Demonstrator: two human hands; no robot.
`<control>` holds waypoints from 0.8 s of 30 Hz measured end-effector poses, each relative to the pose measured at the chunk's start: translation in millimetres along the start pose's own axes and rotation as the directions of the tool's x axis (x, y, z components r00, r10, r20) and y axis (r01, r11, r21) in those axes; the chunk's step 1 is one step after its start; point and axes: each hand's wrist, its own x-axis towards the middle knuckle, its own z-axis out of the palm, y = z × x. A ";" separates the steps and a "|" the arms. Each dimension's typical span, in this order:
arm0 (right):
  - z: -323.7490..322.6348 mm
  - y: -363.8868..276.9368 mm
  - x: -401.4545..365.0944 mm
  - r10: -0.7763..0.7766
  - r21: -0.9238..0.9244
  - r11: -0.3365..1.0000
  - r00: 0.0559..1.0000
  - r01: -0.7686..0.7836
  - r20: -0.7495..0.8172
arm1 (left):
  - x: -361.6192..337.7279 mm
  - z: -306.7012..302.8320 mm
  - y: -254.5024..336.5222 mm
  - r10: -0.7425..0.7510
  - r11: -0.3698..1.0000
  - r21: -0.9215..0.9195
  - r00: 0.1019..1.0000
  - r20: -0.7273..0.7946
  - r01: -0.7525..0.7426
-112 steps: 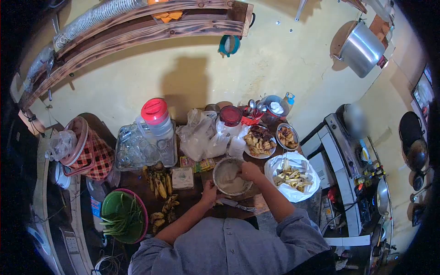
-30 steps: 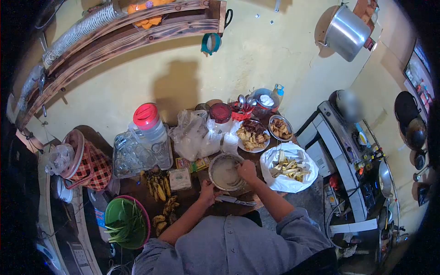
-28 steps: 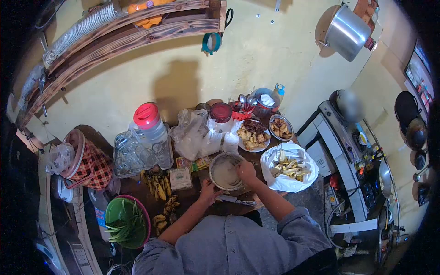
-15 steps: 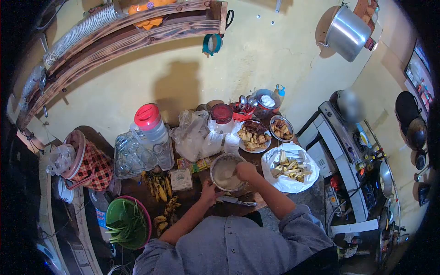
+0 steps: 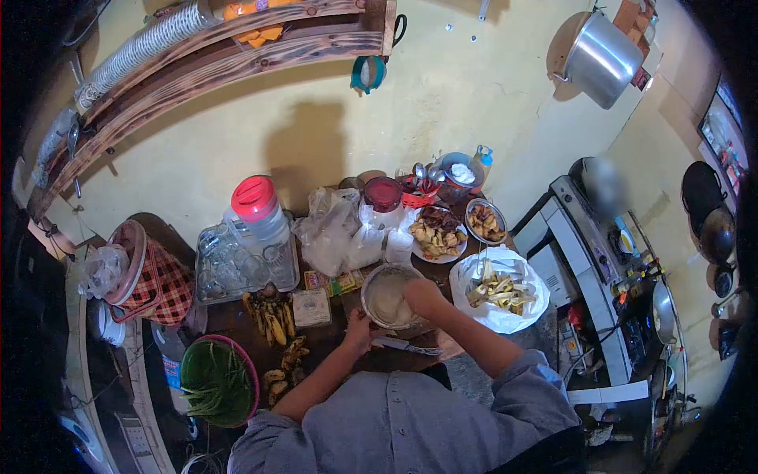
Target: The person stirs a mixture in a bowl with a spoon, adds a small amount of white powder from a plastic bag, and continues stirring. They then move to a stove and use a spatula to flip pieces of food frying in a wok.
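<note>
A round metal bowl (image 5: 369, 309) of pale, runny batter (image 5: 386, 297) sits near the table's front edge. My left hand (image 5: 359, 333) grips the bowl's near-left side, thumb by the rim. Over the right side of the bowl, my right hand (image 5: 424, 299) is closed with its fingers down toward the batter; what it holds is hidden. A knife (image 5: 407, 345) lies between the bowl and my body. Just left of the bowl are a white square packet (image 5: 312, 308) and colourful sachets (image 5: 344, 284).
Ripe bananas (image 5: 274, 322) lie at left, by a tray of glasses (image 5: 201, 294) and a red-lidded jug (image 5: 257, 207). A white bag of peels (image 5: 529, 272), a plate of fried pieces (image 5: 436, 237) and a smaller bowl (image 5: 485, 221) stand right. A stove (image 5: 588, 237) is farther right.
My right hand has shifted slightly within the bowl, its fingers lower over the batter. My left hand stays at the bowl's side. The view has tilted slightly.
</note>
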 end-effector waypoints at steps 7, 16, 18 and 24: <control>61.8 -23.9 24.5 0.067 0.004 0.998 0.976 -0.068 -0.209 | -3.7 3.0 5.6 -0.045 0.999 -0.003 0.998 -0.034 0.045; 32.1 -18.0 10.8 0.131 0.113 0.987 0.977 -0.112 -0.171 | 7.7 -5.8 -5.0 -0.027 0.999 0.039 0.999 -0.031 0.029; 46.1 -31.3 6.9 0.069 0.067 0.996 0.985 -0.060 -0.155 | 2.9 -2.6 0.9 -0.050 0.997 0.053 0.998 -0.034 0.051; -3.5 -17.0 -3.0 -0.035 0.065 0.997 0.993 0.028 0.110 | -6.5 6.1 4.2 -0.019 0.998 0.052 0.998 -0.057 0.022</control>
